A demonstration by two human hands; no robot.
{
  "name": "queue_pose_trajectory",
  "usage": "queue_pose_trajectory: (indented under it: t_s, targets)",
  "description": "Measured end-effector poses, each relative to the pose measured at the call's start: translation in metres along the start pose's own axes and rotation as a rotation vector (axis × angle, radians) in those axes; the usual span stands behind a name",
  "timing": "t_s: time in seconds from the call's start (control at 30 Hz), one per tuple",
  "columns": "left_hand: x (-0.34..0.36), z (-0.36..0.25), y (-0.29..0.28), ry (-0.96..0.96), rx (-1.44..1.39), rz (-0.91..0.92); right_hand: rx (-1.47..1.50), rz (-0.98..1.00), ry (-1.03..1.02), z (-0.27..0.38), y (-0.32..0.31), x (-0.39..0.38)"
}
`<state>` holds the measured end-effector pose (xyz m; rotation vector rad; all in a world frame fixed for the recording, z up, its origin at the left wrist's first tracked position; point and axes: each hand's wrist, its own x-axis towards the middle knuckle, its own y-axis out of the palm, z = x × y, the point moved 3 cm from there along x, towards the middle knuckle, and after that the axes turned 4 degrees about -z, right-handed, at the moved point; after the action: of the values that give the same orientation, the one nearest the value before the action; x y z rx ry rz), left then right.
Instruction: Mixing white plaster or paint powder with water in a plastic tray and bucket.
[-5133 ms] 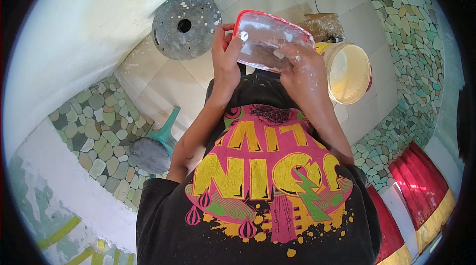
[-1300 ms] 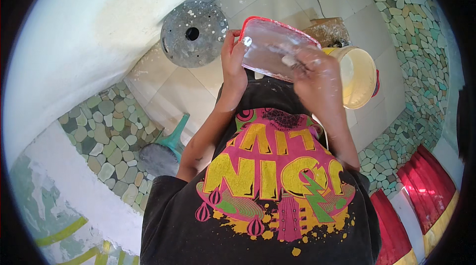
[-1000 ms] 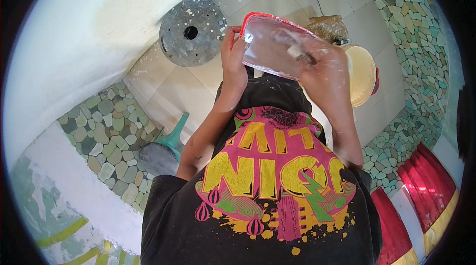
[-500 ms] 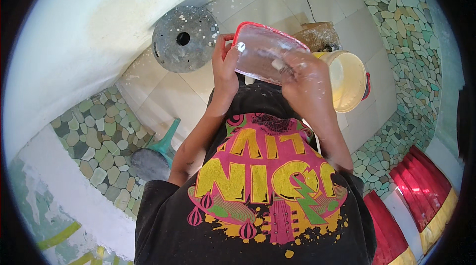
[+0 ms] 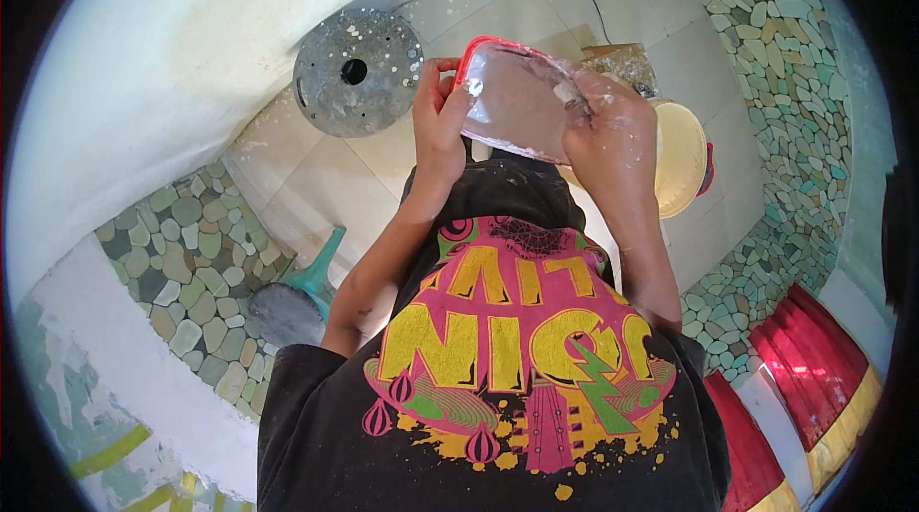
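A shallow red-rimmed plastic tray, its inside coated with wet greyish-white paste, is held up in front of my body. My left hand grips its left end, thumb near the rim and fingers behind. Over the tray's right end, my right hand is closed, smeared with white flecks. A small pale and dark bit shows at its fingertips; what it holds is mostly hidden. Just beyond my right hand stands a cream-coloured bucket, partly covered by that hand.
A round grey paint-spattered stool top stands left of the tray, near the white wall. A second stool with green legs is lower left. Spattered cardboard lies beyond the tray. Pebble-stone borders edge the tiled floor.
My right hand has shifted right across the tray, from near its middle to its right end. More of the pasted surface shows. The left hand keeps its grip.
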<state>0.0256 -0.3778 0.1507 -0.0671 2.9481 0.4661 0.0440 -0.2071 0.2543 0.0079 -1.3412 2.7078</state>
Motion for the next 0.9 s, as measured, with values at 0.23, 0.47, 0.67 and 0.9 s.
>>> queue_pose_trajectory:
  t_s: [0.23,0.47,0.67,0.9]
  targets:
    - [-0.001,0.01,-0.001,-0.009,-0.044,-0.048,-0.002,0.074,-0.201,0.018,0.009,-0.016]
    - [-0.006,0.013,0.007,-0.062,-0.11,-0.039,-0.066,0.052,-0.192,0.015,0.009,-0.014]
    - [-0.007,0.029,0.007,-0.135,-0.295,-0.081,-0.085,-0.018,-0.152,0.015,0.005,-0.008]
    - [-0.004,0.034,0.002,-0.144,-0.254,-0.05,0.077,0.061,-0.122,0.016,-0.004,-0.003]
